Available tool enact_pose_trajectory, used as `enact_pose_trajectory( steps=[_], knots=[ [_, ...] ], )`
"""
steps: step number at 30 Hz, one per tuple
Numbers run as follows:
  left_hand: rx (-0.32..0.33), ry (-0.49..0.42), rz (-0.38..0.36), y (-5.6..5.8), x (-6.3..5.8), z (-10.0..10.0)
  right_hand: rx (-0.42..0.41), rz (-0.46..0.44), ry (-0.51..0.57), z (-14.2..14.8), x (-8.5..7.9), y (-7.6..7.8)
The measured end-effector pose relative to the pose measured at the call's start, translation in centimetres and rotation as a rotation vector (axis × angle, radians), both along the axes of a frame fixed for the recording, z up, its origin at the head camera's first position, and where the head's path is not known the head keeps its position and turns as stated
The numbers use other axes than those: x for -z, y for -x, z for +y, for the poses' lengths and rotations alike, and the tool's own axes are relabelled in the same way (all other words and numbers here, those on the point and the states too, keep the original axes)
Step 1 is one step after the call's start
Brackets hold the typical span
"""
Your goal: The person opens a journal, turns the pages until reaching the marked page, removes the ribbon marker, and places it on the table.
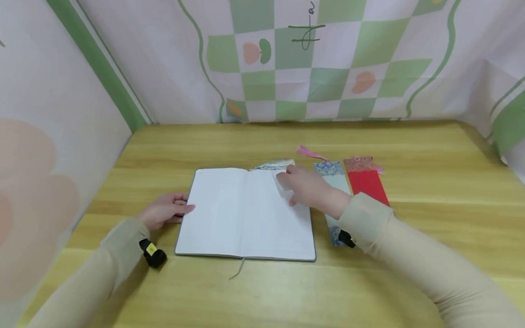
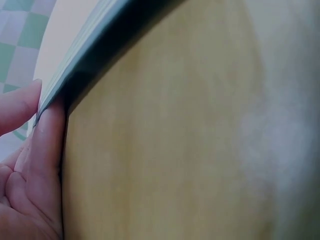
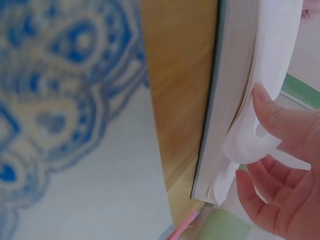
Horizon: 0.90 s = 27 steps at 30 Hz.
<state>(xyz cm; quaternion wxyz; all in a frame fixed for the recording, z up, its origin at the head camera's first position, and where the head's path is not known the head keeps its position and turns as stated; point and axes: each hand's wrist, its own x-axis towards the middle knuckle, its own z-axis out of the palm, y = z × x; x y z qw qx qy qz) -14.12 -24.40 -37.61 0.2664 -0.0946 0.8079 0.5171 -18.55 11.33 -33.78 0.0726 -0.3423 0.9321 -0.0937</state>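
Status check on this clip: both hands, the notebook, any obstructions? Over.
Left hand grips left edge of open notebook. Right hand pinches a curled page. Right sleeve partly hides blue-and-white bookmark in head view.

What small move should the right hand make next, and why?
Probably the right hand should turn the bent page leftward: it already curls up from the open notebook, while the left hand grips the notebook's left edge.

On the table (image 1: 275,299) lies a notebook (image 1: 213,215); to its right, one bookmark (image 1: 331,168); farther right, another bookmark (image 1: 367,183). Cloth (image 1: 291,85) hangs behind.
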Motion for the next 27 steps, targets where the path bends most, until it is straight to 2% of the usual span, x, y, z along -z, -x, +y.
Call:
enact_pose_trajectory(
  steps=[7, 13, 16, 21, 27],
  knots=[
    [-0.006, 0.019, -0.022, 0.0, -0.2, -0.2, -0.015, -0.113, 0.042, 0.1, 0.0, -0.2],
    [-0.006, 0.008, -0.018, 0.4, 0.0, 0.0, -0.067, -0.15, 0.107, 0.7, 0.4, -0.5],
    [-0.013, 0.009, -0.016, 0.6, 0.1, 0.1, -0.06, -0.204, 0.15, 0.9, 0.3, -0.6],
    [-0.01, 0.006, -0.012, 0.6, 0.0, 0.1, 0.02, -0.383, 0.246, 1.2, -0.9, -0.8],
    [-0.013, 0.011, -0.014, 0.4, 0.0, 0.1, 0.099, -0.613, 0.458, 1.8, -1.6, -0.9]
  ],
)
